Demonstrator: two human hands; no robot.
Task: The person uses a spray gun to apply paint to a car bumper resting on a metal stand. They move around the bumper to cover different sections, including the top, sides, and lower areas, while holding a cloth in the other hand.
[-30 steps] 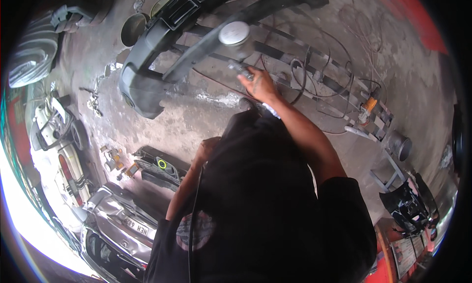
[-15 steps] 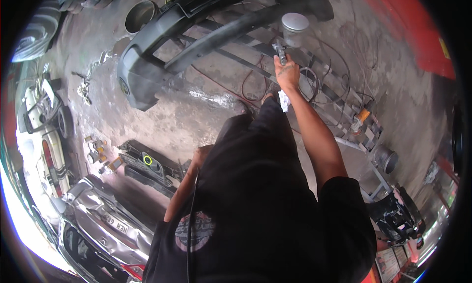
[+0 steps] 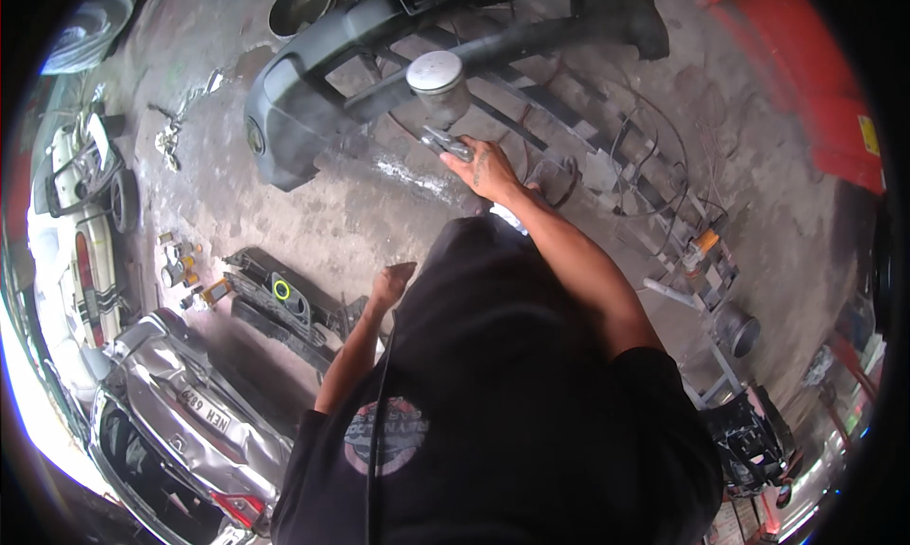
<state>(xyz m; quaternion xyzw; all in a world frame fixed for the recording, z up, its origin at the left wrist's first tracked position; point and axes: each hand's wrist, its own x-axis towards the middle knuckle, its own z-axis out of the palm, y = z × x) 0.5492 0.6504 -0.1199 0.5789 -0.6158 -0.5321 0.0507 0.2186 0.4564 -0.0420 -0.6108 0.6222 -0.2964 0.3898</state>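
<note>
My right hand (image 3: 482, 169) is closed round a spray gun (image 3: 447, 145), a metal tool with a grey cup and white lid (image 3: 435, 74) on top. The gun is level with the near side of a dark grey car bumper (image 3: 277, 104), apart from it. Haze hangs over the bumper, which rests on a metal frame (image 3: 559, 114). Low on my left side, my left hand (image 3: 391, 284) is held away from my body, its fingers loosely stretched and nothing visible in them. White cloth or paper (image 3: 509, 218) shows under my right wrist.
Hoses (image 3: 668, 171) loop across the floor on the right. A bucket (image 3: 301, 8) stands beyond the bumper. To the left are a black panel with a green ring (image 3: 282, 290), small cans (image 3: 176, 268) and a damaged silver car part (image 3: 190, 374). A red vehicle (image 3: 806, 81) borders the far right.
My right hand has swung the spray gun left and nearer to me, from the bumper's right part towards its left. My left hand has come out from beside my body into fuller view.
</note>
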